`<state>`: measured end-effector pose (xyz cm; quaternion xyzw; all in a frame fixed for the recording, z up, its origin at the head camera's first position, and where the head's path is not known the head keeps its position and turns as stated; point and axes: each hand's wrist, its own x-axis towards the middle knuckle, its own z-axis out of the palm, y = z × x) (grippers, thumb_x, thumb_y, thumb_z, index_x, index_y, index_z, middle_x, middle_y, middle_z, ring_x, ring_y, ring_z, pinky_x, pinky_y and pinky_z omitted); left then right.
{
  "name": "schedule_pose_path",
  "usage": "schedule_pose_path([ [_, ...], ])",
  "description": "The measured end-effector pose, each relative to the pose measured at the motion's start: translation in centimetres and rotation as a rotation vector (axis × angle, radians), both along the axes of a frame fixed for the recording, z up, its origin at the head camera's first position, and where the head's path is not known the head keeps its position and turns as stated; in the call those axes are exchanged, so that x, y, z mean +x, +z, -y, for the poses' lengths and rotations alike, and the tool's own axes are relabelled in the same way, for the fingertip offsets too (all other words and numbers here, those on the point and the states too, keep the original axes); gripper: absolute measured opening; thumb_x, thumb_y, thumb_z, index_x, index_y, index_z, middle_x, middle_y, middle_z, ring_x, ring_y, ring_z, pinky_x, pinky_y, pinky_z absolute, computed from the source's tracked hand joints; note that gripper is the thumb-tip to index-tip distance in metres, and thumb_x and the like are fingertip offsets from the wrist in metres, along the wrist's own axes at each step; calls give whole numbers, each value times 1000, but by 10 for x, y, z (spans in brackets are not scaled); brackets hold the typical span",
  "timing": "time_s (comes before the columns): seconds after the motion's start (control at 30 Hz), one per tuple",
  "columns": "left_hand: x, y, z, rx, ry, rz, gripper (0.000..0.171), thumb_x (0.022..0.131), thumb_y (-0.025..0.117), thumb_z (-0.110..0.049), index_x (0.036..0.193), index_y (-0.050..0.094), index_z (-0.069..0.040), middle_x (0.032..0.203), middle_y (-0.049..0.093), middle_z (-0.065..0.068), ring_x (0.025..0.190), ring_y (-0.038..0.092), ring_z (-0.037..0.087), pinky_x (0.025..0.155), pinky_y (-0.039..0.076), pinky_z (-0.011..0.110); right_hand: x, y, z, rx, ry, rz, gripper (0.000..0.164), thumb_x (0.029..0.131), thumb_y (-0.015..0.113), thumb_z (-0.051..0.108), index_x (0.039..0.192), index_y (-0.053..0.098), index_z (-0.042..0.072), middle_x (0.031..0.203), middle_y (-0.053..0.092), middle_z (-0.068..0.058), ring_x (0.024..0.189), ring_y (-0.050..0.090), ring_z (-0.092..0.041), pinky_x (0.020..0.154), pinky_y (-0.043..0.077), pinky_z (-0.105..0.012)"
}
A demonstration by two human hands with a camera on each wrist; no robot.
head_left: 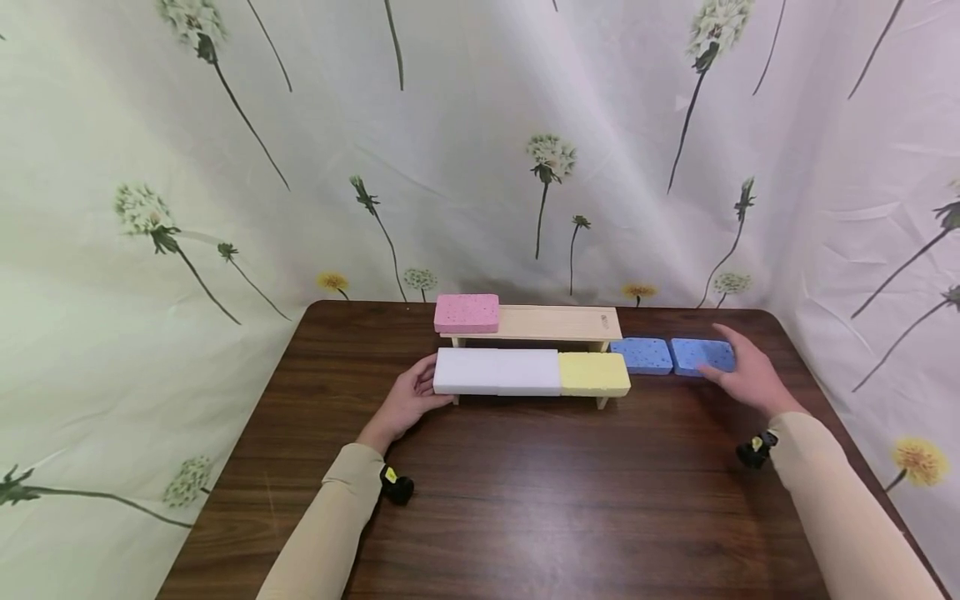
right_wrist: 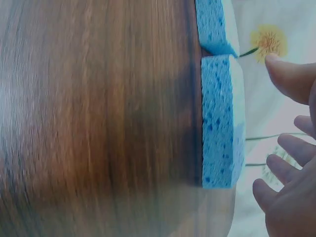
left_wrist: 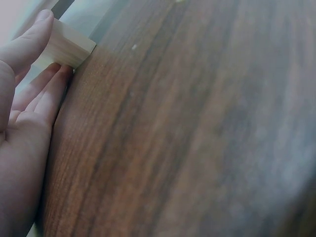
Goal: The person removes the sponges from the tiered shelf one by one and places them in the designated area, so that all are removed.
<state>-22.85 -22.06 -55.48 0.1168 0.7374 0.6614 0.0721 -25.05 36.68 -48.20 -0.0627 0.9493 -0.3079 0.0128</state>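
Observation:
My left hand (head_left: 408, 398) is at the left end of the low front wooden stand, its thumb and fingers on either side of the stand's wooden leg (left_wrist: 66, 44). Two white blocks (head_left: 467, 371) and a yellow sponge (head_left: 594, 374) lie in a row along that stand. Over the right-hand blue sponge (head_left: 701, 356), my right hand (head_left: 753, 379) hovers with thumb and fingers spread. The right wrist view shows a gap between those fingers and the blue sponge (right_wrist: 217, 121). Another blue sponge (head_left: 642, 356) lies just left of it on the table.
Behind the front stand is a second wooden stand (head_left: 551, 321), with a pink sponge (head_left: 467, 312) on its left end. The dark brown table (head_left: 570, 492) reaches back to a white curtain (head_left: 465, 125) printed with dandelions.

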Motion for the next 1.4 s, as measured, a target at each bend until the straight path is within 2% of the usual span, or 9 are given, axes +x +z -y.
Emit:
schedule_pose_path([
  [0.43,-1,0,0,-11,5,9,85,87,77,14,160,37,0,154,50,29,140,52,41,105,54,27,-2,6,26,-31,45,-60,81,100,74,37,163,34,6,162,36,-31,142,37,-59,112,34,-75],
  [0.77,0,0,0,0,2,4,85,87,78,14,160,36,0,155,49,29,141,51,42,105,53,27,-3,11,49,-58,53,-38,77,101,71,41,163,37,9,165,37,-26,149,34,-51,116,31,-73],
  [1.1,-1,-1,1,-2,-4,5,85,87,78,12,160,36,1,155,49,29,141,51,42,106,53,28,-8,12,64,-41,122,-120,74,102,71,38,161,40,8,161,43,-24,148,39,-47,115,35,-71],
  [1.4,-1,-1,1,-13,-4,7,85,88,78,11,161,35,0,156,48,28,142,50,41,107,52,28,-10,17,80,-72,163,-119,71,103,70,37,161,41,7,162,43,-21,148,39,-45,115,36,-70],
])
